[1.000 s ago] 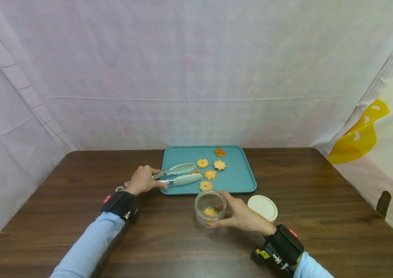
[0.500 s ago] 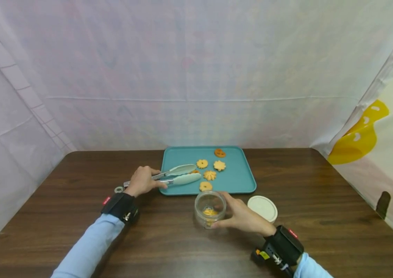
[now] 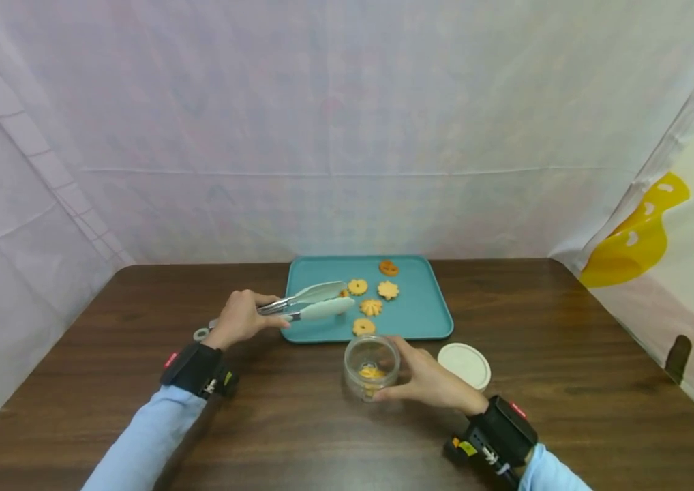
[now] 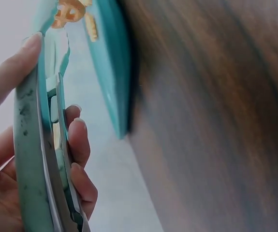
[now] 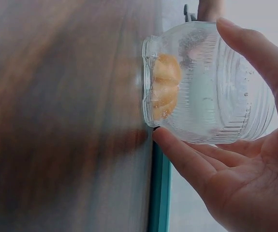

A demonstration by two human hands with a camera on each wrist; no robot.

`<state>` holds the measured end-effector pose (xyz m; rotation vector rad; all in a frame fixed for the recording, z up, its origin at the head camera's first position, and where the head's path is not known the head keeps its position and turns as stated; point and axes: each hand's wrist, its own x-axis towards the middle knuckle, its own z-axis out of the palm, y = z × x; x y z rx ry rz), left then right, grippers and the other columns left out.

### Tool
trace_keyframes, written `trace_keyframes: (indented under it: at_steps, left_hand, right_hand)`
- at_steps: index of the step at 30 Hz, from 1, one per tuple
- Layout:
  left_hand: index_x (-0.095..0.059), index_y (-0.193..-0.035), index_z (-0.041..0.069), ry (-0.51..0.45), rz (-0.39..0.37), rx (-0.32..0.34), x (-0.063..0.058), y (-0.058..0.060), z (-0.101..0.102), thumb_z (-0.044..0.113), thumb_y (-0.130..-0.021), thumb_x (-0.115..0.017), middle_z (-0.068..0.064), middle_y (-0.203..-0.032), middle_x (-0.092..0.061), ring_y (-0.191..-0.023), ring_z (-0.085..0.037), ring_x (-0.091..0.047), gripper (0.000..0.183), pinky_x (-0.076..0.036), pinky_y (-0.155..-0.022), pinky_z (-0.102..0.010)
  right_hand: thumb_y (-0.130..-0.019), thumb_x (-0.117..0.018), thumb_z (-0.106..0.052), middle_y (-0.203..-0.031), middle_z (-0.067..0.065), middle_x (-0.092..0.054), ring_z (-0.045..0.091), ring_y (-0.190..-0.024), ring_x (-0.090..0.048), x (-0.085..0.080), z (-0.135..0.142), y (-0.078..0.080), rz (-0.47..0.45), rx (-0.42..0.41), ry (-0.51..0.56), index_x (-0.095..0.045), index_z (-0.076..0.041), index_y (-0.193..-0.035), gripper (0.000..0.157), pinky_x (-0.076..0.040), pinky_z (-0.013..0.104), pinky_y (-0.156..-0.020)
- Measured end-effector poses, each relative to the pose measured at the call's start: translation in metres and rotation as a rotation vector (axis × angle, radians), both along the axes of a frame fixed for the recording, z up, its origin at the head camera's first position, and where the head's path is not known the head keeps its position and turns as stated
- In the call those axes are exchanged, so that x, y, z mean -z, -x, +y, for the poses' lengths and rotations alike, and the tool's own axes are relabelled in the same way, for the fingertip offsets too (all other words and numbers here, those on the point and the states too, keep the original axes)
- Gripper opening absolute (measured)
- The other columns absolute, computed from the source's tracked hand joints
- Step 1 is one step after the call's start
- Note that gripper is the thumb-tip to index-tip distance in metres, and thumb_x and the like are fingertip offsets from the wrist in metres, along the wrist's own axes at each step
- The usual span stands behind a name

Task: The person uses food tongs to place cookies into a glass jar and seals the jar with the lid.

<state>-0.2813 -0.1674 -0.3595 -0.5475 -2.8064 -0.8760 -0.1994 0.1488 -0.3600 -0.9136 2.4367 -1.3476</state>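
Note:
My left hand [image 3: 241, 318] grips a pair of metal tongs [image 3: 325, 308] with pale green tips over the left part of the teal tray [image 3: 423, 327]. A pretzel [image 4: 67, 12] sits between the tips in the left wrist view; the head view shows only a bit of it. My right hand [image 3: 423, 378] holds a clear glass jar [image 3: 353, 383] from its right side, thumb and fingers curved around it. The jar stands upright on the table in front of the tray, with a yellow-brown cookie [image 5: 165, 87] at its bottom.
Several cookies, including a flower-shaped cookie [image 3: 388, 290] and a ring cookie [image 3: 363, 326], lie on the tray. Another pretzel [image 3: 388, 267] lies near its back edge. A white round lid [image 3: 465, 365] rests on the table behind my right hand. A white curtain [image 3: 328, 136] hangs behind.
My left hand has moved slightly left and up, and the tongs' tips have risen and tilted, with the pretzel between them. My right hand and the jar have stayed in place.

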Motion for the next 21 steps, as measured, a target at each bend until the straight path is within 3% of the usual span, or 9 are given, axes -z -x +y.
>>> trace_keyframes:
  at_steps: [11, 15, 18, 21]
  left_hand:
    - [-0.064, -0.108, -0.001, -0.054, 0.022, 0.066, -0.013, -0.013, -0.004, 0.034, -0.066, -0.076, -0.022, -0.096, -0.064, -0.047, -0.010, -0.026, 0.056, -0.023, -0.046, -0.024]
    - [-0.064, -0.109, -0.001, -0.075, 0.019, 0.105, -0.016, -0.017, -0.007, 0.033, -0.067, -0.076, -0.021, -0.097, -0.064, -0.046, -0.009, -0.029, 0.054, -0.026, -0.047, -0.025]
    - [-0.064, -0.109, 0.000, -0.077, 0.028, 0.130, -0.017, -0.021, -0.009, 0.033, -0.067, -0.075, -0.019, -0.096, -0.065, -0.049, -0.008, -0.038, 0.055, -0.030, -0.050, -0.025]
    - [-0.063, -0.110, 0.002, -0.079, 0.031, 0.152, -0.020, -0.025, -0.010, 0.035, -0.067, -0.075, -0.018, -0.094, -0.066, -0.048, -0.007, -0.033, 0.056, -0.029, -0.049, -0.025]
  right_hand:
    - [-0.072, -0.074, -0.020, -0.113, 0.019, -0.056, 0.031, -0.102, -0.055, -0.003, 0.000, 0.000, 0.012, 0.009, -0.040, -0.033, -0.003, -0.132, 0.074, -0.046, 0.028, -0.080]
    - [-0.073, -0.074, -0.019, -0.115, 0.019, -0.055, 0.030, -0.103, -0.055, -0.002, 0.000, 0.001, -0.010, 0.008, -0.034, -0.032, -0.003, -0.133, 0.075, -0.046, 0.027, -0.081]
    - [-0.072, -0.074, -0.023, -0.114, 0.016, -0.056, 0.027, -0.102, -0.055, 0.008, 0.002, 0.006, -0.003, 0.012, -0.036, -0.032, -0.008, -0.133, 0.076, -0.046, 0.027, -0.080]
    - [-0.071, -0.074, -0.028, -0.116, 0.011, -0.056, 0.023, -0.103, -0.056, 0.021, 0.005, 0.012, 0.001, 0.013, -0.041, -0.032, -0.014, -0.133, 0.076, -0.046, 0.026, -0.080]
